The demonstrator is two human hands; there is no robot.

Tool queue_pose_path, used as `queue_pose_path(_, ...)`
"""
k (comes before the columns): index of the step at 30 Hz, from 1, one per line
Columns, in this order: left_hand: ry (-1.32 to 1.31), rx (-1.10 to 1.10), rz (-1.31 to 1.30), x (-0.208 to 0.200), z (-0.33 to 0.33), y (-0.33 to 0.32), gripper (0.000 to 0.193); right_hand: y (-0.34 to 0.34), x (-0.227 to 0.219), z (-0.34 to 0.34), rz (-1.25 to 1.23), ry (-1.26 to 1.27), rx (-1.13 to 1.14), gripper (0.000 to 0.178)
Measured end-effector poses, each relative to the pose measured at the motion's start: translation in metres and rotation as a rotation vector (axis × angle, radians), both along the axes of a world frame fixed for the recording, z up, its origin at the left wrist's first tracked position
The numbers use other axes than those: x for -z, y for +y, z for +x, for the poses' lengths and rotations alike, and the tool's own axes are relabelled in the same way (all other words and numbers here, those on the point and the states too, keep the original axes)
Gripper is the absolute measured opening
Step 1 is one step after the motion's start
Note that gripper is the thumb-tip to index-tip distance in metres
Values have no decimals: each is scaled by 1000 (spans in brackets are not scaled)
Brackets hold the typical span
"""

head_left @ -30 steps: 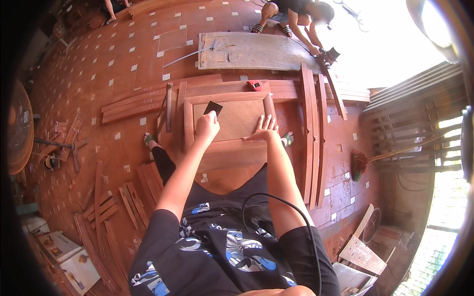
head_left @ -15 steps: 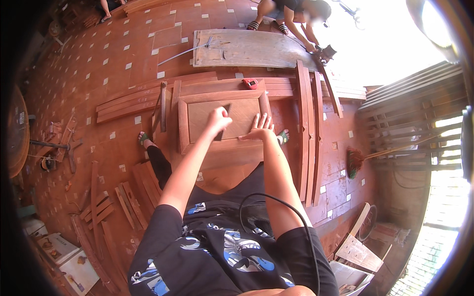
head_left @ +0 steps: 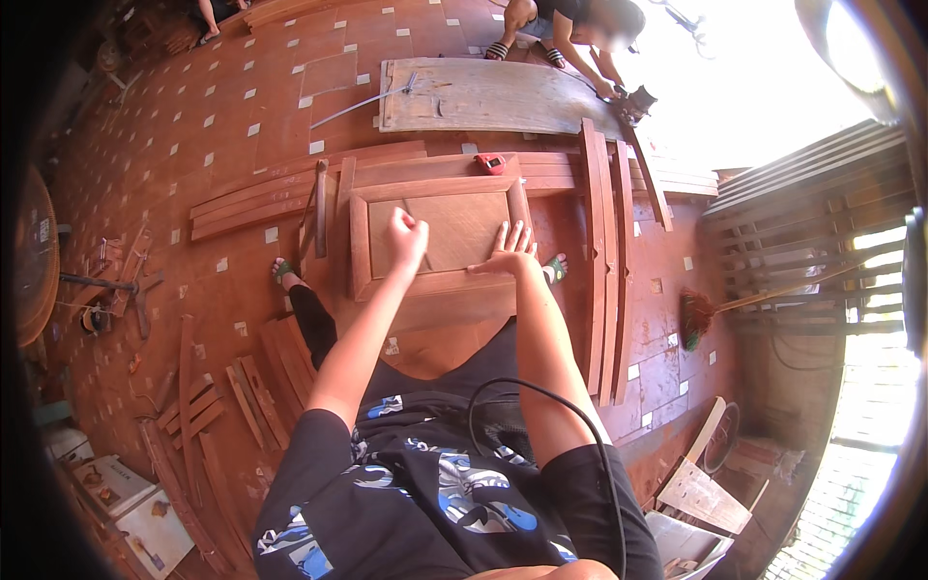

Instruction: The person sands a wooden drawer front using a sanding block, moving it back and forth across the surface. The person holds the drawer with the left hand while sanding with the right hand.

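A small red tape measure (head_left: 490, 163) lay beyond; a straw broom (head_left: 698, 317) (brush end down) rested rightward on the red tiled floor (head_left: 193, 126).

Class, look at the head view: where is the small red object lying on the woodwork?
The red object lies on the boards just above the top edge of the wooden panel frame, toward its right corner, beyond the right hand.

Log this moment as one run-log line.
left hand: fisted on wooden panel door | right hand: flat, fingers spread on door frame | red tape measure: beyond door
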State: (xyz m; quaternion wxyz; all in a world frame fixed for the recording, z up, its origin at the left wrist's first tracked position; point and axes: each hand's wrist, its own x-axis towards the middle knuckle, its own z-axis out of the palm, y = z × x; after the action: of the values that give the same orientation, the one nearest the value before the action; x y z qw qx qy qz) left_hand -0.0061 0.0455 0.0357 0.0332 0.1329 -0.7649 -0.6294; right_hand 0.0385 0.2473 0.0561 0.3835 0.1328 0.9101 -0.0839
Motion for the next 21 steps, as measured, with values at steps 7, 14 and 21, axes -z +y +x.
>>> queue_pose_path(7, -52, 56, -402, -2, -38, -26, 10, 3, -2, 6, -7, 35, -27, 141)
queue_pose_path(14, -29, 267, -601, -1, -20, 21, 3, 0, 5, 6, 0, 56, -23, 142)
queue_pose_path(21, -301, 346, 305, 0, 8, 64, 16, 4, 13, 4, -5, 75, 10, 144)
